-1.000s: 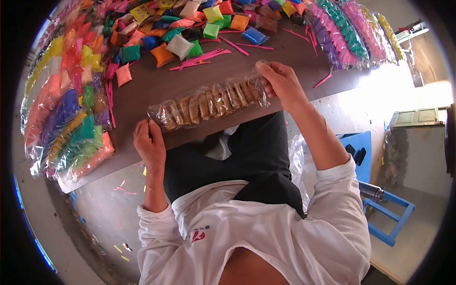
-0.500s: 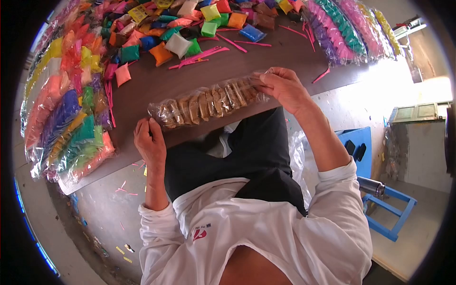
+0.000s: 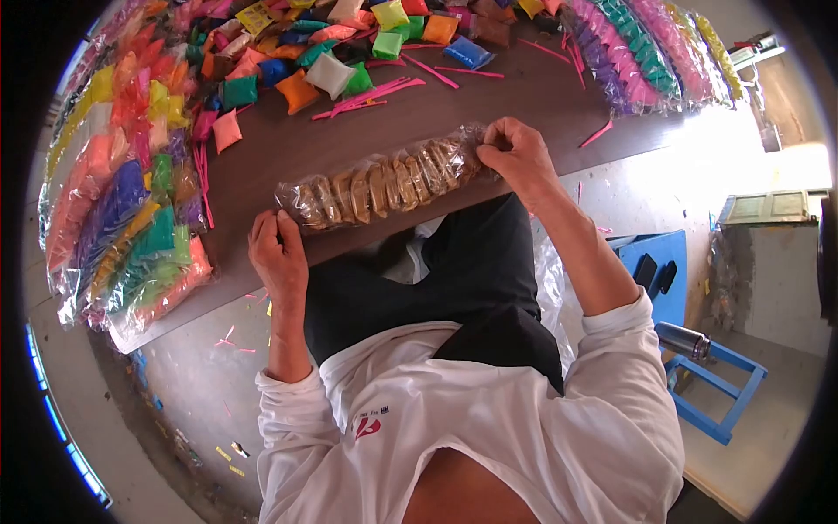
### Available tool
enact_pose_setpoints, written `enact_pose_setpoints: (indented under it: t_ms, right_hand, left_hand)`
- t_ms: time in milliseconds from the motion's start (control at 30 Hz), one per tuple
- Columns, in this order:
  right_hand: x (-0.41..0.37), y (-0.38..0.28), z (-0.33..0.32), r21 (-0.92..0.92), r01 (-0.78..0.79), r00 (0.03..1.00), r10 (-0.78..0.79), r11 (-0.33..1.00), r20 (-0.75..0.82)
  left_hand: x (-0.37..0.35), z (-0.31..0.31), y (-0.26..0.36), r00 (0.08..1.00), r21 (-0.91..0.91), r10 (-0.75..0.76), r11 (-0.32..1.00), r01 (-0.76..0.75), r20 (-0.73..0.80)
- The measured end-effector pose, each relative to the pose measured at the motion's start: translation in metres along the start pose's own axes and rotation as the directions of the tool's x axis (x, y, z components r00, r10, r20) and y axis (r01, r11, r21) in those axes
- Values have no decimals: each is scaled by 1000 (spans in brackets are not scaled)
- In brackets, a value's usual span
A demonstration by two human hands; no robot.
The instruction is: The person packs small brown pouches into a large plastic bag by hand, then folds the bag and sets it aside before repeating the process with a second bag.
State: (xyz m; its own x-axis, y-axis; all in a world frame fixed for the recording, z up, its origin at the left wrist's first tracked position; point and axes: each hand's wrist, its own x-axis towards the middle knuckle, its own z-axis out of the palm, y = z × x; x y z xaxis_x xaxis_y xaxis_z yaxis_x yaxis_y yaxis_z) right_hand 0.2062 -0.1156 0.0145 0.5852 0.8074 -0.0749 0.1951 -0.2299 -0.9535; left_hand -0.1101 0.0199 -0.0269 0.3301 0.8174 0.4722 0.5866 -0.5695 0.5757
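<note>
I see the left hand (image 3: 278, 255) pinching one end of the clear bag (image 3: 384, 185) and the right hand (image 3: 515, 157) closed on the other. The bag is long, with brown pieces stacked on edge inside. It lies along the surface's (image 3: 489, 105) near edge, its right end angled slightly farther in.
</note>
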Motion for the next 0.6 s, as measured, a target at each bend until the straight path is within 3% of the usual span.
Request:
enact_pose_setpoints:
  t_ms: [200, 300, 433, 500, 600]
  right_hand:
    - [13, 18, -1, -241, 151, 989, -143, 959, 48]
    - [9, 7, -1, -314, 138, 990, -117, 939, 84]
    - [5, 14, -5, -362, 224, 972, -235, 905, 16]
    - [-2, 12, -13, -463, 224, 968, -251, 858, 3]
    - [-8, -1, -23, -371, 83, 982, -140, 925, -128]
  left_hand:
    - [1, 0, 6, 1000, 37, -13, 999, 13, 1]
    - [1, 0, 3, 1000, 31, -5, 1000, 5, 20]
    - [0, 2, -4, 999, 20, 46, 999, -45, -20]
    - [-2, 1, -4, 999, 14, 35, 999, -35, -5]
    - [-2, 2, -4, 999, 17, 31, 999, -31, -18]
